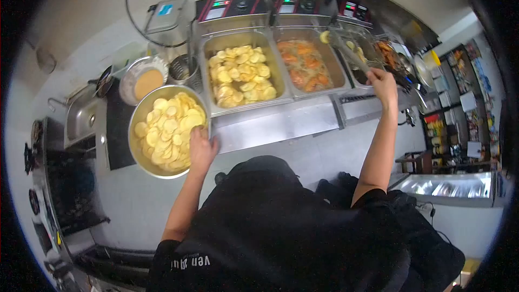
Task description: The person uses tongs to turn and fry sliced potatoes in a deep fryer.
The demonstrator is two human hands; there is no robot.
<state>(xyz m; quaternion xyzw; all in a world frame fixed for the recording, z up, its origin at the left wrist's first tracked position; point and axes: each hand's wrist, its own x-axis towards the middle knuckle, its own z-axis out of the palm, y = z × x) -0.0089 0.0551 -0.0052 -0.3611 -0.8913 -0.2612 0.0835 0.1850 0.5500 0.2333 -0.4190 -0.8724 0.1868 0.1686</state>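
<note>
My left hand point(202, 148) grips the right side of a large metal bowl point(133, 143), its fingers over the rim. Round, pale yellow potato slices point(172, 127) fill the bowl. My right hand point(384, 85) is closed around the end of long metal tongs point(352, 55), which slant up and left over the fryers. At their far tip is one yellow slice point(324, 37). Potato slices point(238, 67) lie in the left fryer vat point(278, 78). Orange-brown pieces point(307, 67) bubble in oil in the middle vat. A smaller vat point(339, 78) sits partly behind the tongs.
A bowl of beige batter point(148, 83) stands behind the metal bowl, beside a perforated metal container point(183, 69). Browned food point(385, 53) lies right of the fryers. A sink point(85, 121) is at left, stocked shelves point(465, 108) at right. A steel ledge point(270, 127) runs along the front.
</note>
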